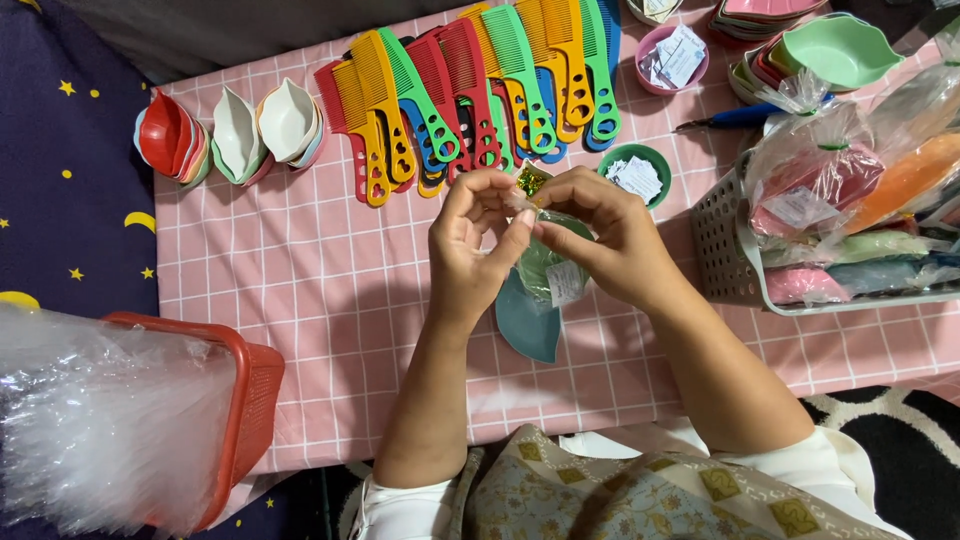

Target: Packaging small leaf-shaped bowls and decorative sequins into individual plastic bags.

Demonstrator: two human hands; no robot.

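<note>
Pink checked cloth (300,280) covers the bench, combs (470,90) fanned out up top. Both hands meet mid-air: left hand (475,245) and right hand (600,235) pinch the neck of a clear bag (545,265) hanging between them with a teal leaf-shaped dish (525,325) inside.

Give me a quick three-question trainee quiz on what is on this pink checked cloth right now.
1. True or false: both hands pinch the neck of one clear plastic bag.
2. Which container holds the finished bagged items: A) the red basket, B) the grey basket, C) the small green bowl?
3. What lies fanned in a row along the far side of the cloth?

Key
1. True: the left hand and right hand meet at its top, above the teal leaf-shaped dish.
2. B.
3. Coloured combs.
</note>
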